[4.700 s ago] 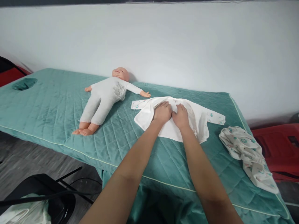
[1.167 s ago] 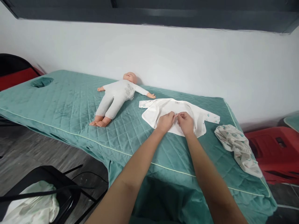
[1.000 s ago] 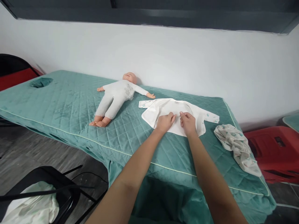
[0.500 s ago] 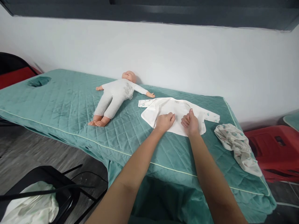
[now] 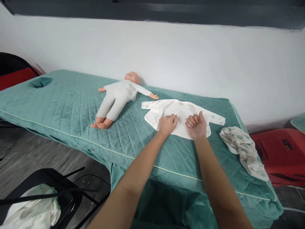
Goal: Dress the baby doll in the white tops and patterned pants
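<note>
Lying spread on the green quilted bed (image 5: 71, 101), a small white shirt (image 5: 182, 112) has both sleeves stretched out to the sides and a little label at its neckline, with printed cloth showing on the sleeves. The left hand (image 5: 168, 123) is over the shirt's middle, its fingers folded together in a fist; whether they pinch any cloth, I cannot tell. Just beside it, apart from it, the right hand (image 5: 196, 125) is turned palm up, fingers curled together and thumb raised apart from them, over the shirt's right part; whether it touches the fabric is unclear. Near the left sleeve, a doll (image 5: 117, 94) with a white cloth body lies on its back, one arm reaching towards the shirt. Beyond the other sleeve, a crumpled printed garment (image 5: 243, 150) lies near the bed's right end, by a red plastic object (image 5: 283, 152). At lower left, more pale cloth (image 5: 35, 208) rests on a black chair (image 5: 69, 198)
</note>
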Action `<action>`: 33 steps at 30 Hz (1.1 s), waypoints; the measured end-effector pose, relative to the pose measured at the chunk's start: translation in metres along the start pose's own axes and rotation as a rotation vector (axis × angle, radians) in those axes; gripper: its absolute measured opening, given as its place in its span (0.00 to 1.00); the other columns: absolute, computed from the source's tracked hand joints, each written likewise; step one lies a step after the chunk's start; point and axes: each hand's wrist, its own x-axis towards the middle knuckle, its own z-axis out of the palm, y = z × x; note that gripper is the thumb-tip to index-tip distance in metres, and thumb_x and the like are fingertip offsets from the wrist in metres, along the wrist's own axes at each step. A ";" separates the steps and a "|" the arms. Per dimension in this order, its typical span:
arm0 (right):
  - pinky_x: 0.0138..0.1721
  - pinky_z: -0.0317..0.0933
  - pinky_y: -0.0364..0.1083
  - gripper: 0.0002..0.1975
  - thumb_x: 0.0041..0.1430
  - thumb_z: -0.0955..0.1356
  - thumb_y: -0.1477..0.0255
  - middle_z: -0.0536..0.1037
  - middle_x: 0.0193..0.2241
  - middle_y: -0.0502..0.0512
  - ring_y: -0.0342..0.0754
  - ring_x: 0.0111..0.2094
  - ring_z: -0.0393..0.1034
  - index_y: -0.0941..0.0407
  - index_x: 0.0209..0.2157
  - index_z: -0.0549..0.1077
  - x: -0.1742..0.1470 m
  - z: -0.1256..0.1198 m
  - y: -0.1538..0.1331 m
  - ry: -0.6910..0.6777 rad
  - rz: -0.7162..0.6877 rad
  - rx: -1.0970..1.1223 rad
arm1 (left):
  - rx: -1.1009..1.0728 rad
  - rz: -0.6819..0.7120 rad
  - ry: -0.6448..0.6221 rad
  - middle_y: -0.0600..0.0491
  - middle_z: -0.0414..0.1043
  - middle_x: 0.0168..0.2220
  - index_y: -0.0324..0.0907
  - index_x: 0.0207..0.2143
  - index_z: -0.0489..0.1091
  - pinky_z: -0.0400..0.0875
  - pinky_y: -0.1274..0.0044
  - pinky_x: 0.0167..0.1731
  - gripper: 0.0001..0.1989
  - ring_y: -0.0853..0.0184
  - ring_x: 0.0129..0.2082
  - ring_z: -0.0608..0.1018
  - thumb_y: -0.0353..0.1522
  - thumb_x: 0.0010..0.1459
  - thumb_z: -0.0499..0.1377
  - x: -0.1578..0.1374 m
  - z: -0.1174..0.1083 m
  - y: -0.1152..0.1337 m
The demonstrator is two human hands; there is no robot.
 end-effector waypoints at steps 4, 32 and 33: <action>0.16 0.42 0.38 0.35 0.66 0.66 0.52 0.43 0.15 0.43 0.39 0.16 0.37 0.56 0.17 0.43 -0.001 -0.002 -0.001 0.033 0.012 0.010 | -0.008 0.030 -0.014 0.47 0.81 0.29 0.42 0.34 0.77 0.60 0.76 0.28 0.23 0.64 0.31 0.81 0.40 0.71 0.45 0.000 0.001 0.000; 0.14 0.37 0.38 0.33 0.53 0.74 0.59 0.43 0.13 0.37 0.34 0.14 0.36 0.53 0.20 0.45 0.000 0.009 0.015 0.358 -0.194 -0.216 | -0.403 -0.080 0.118 0.59 0.53 0.15 0.43 0.15 0.52 0.53 0.76 0.27 0.23 0.72 0.19 0.60 0.31 0.62 0.54 0.001 -0.008 -0.019; 0.14 0.36 0.38 0.34 0.51 0.76 0.59 0.43 0.13 0.37 0.34 0.14 0.36 0.53 0.19 0.46 -0.002 0.014 0.017 0.347 -0.197 -0.253 | -0.419 -0.095 0.141 0.59 0.50 0.15 0.43 0.15 0.50 0.53 0.76 0.26 0.23 0.73 0.19 0.58 0.31 0.62 0.54 0.001 -0.018 -0.028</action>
